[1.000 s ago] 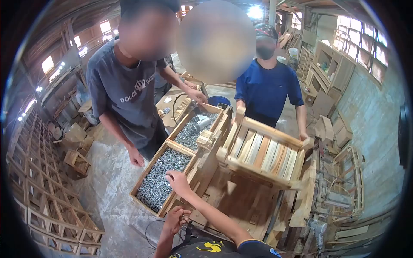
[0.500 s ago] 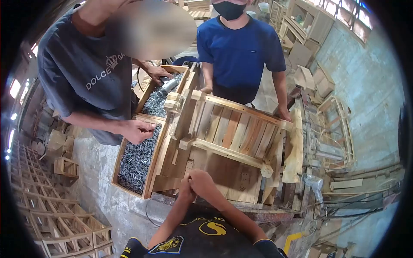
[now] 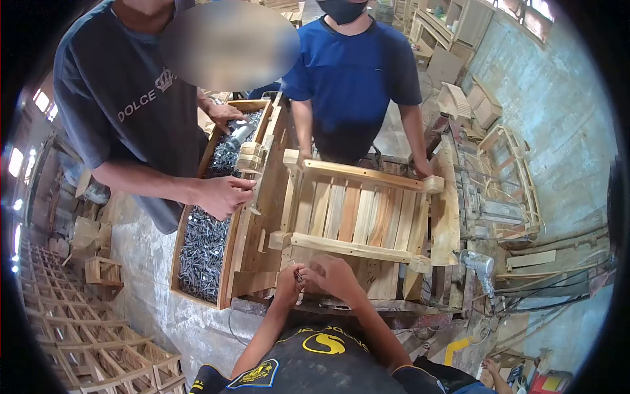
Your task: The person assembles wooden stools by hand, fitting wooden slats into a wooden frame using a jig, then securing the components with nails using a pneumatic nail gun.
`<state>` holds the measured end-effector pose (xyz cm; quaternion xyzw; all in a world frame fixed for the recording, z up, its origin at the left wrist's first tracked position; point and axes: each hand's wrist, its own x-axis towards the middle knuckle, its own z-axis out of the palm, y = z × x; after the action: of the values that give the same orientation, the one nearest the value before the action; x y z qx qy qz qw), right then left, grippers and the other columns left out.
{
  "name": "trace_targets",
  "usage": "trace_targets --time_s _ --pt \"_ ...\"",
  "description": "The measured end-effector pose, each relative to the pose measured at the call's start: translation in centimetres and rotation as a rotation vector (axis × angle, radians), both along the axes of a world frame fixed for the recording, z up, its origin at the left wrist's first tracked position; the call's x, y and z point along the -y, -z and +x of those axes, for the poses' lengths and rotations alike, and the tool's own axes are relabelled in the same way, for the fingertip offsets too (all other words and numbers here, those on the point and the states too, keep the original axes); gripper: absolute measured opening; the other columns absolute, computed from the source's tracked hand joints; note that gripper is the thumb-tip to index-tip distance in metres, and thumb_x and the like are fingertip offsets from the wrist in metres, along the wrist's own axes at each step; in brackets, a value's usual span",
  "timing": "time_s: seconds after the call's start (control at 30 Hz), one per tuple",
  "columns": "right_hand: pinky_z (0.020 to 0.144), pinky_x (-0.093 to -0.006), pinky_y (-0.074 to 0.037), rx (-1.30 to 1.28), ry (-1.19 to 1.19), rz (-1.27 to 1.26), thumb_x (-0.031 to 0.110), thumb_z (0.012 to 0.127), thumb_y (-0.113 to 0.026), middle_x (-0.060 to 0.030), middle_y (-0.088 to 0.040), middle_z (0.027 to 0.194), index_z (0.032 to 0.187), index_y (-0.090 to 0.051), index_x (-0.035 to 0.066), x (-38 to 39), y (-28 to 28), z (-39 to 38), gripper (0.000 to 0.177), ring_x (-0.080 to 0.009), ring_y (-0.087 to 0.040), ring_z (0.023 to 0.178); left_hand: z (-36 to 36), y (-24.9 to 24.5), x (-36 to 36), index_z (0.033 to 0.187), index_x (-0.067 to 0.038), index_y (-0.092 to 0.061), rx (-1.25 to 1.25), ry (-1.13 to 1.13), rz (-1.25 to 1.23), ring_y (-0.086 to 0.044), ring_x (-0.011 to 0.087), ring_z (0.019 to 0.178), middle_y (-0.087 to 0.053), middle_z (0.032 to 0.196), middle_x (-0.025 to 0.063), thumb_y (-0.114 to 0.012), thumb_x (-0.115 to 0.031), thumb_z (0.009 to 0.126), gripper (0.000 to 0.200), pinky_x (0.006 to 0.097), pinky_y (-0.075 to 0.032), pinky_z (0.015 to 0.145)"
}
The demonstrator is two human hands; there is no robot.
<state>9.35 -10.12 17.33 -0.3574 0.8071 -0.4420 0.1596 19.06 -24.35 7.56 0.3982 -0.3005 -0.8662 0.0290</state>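
As the head view shows, your left hand (image 3: 288,285) has its fingers curled around small metal pieces (image 3: 299,275), too tiny to identify; whether the bent fingers of your right hand (image 3: 332,278) grip anything, I cannot tell. Just beyond, the slatted frame (image 3: 350,213) rests on the desk (image 3: 384,284).

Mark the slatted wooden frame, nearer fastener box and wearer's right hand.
Slatted wooden frame (image 3: 350,211): head view, middle slat.
Nearer fastener box (image 3: 194,300): head view, near rim.
Right hand (image 3: 336,280): head view, its back.
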Motion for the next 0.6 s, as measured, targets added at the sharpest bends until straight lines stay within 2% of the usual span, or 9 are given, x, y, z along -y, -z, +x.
trace_targets --time_s 0.1,0.23,0.3,0.37,0.5,0.6 --pt "0.071 -0.0385 -0.053 -0.015 0.117 0.013 0.022 0.081 -0.067 -0.0158 -0.068 0.088 0.103 -0.066 0.005 -3.7 -0.5 -0.9 0.028 -0.0319 -0.066 0.078 -0.3 -0.1 0.6 0.091 -0.004 -0.058 0.003 0.067 0.124 -0.056 0.0155 0.062 -0.062 0.077 0.0063 -0.051 -0.016 0.09 0.015 0.0257 -0.047 0.055" --pt "0.072 -0.0349 -0.053 -0.037 0.372 -0.093 0.018 0.079 -0.072 -0.0122 -0.069 0.088 0.103 -0.066 0.004 -10.7 -3.2 -2.8 0.028 -0.0256 -0.066 0.074 -1.1 1.0 0.5 0.086 -0.006 -0.058 0.03 0.187 0.022 -0.056 0.0145 0.061 -0.06 0.072 0.0034 -0.054 -0.021 0.091 0.016 0.0249 -0.045 0.054" --pt "0.075 -0.0359 -0.052 -0.073 0.56 0.015 0.013 0.076 -0.074 -0.0119 -0.068 0.093 0.105 -0.065 0.003 -14.6 -6.2 -3.6 0.032 -0.0267 -0.066 0.08 -1.7 0.1 -0.1 0.085 -0.007 -0.06 0.08 0.246 -0.068 -0.055 0.0113 0.061 -0.059 0.07 0.0006 -0.053 -0.025 0.093 0.02 0.0241 -0.042 0.052" --pt "0.084 -0.0386 -0.049 -0.209 0.772 0.161 0.01 0.073 -0.074 -0.0141 -0.066 0.103 0.108 -0.064 0.002 -18.2 -9.3 -4.0 0.037 -0.03 -0.063 0.094 -2.6 -0.7 -0.7 0.086 -0.008 -0.062 0.073 0.32 -0.126 -0.051 0.0094 0.057 -0.057 0.069 -0.0024 -0.057 -0.028 0.092 0.022 0.0236 -0.038 0.051" --pt "0.099 -0.0418 -0.041 -0.441 1.116 0.288 0.012 0.07 -0.076 -0.0193 -0.061 0.115 0.123 -0.057 0.002 -26.1 -11.2 -4.7 0.057 -0.0365 -0.055 0.113 -4.4 -1.1 -1.6 0.084 -0.01 -0.063 0.007 0.453 -0.21 -0.047 0.0076 0.054 -0.055 0.067 -0.0035 -0.061 -0.032 0.093 0.024 0.0219 -0.035 0.049" --pt "0.099 -0.0419 -0.042 -0.323 1.088 0.385 0.018 0.066 -0.08 -0.0211 -0.06 0.121 0.13 -0.052 0.001 -35.4 -7.8 -5.3 0.072 -0.0375 -0.055 0.115 -5.5 -0.2 -2.2 0.083 -0.01 -0.064 -0.068 0.521 -0.233 -0.047 0.0066 0.054 -0.053 0.065 -0.0036 -0.064 -0.033 0.092 0.024 0.0228 -0.035 0.05"
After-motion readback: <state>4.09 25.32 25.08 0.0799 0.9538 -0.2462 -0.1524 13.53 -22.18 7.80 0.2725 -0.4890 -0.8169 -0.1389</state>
